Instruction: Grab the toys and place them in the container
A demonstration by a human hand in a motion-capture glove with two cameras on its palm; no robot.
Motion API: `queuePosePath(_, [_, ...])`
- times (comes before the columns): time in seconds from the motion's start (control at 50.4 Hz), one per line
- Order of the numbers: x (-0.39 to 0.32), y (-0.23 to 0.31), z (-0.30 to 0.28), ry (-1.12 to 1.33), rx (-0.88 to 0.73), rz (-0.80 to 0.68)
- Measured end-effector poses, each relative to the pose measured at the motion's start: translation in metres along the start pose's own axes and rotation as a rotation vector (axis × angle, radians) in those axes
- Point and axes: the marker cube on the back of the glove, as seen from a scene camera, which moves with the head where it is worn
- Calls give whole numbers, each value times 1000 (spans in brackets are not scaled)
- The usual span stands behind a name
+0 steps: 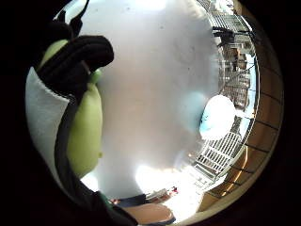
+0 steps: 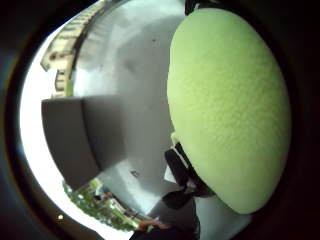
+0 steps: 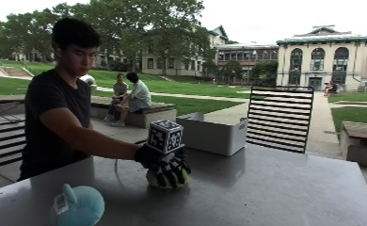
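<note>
A broad grey counter point(image 3: 277, 188) stands outdoors, with lawns, trees and stone buildings behind it and a black slatted chair point(image 3: 280, 118) drawn up at its far side. On the far part of the counter sits the white container point(image 3: 213, 133), an open box; its inside is hidden from the outside view. Near the counter's middle the gloved right hand point(image 3: 166, 165) rests on top of the green toy point(image 3: 160, 181), fingers curled down round it; whether the toy is lifted off the surface is hard to tell. The toy is mostly covered by the glove, and fills the thumb side palm view. The blue toy point(image 3: 77, 207) lies at the near edge, well apart from the hand.
</note>
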Motion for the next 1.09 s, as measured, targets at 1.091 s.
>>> queuePosePath(1.091, [-285,130,-307,-37,523,-305])
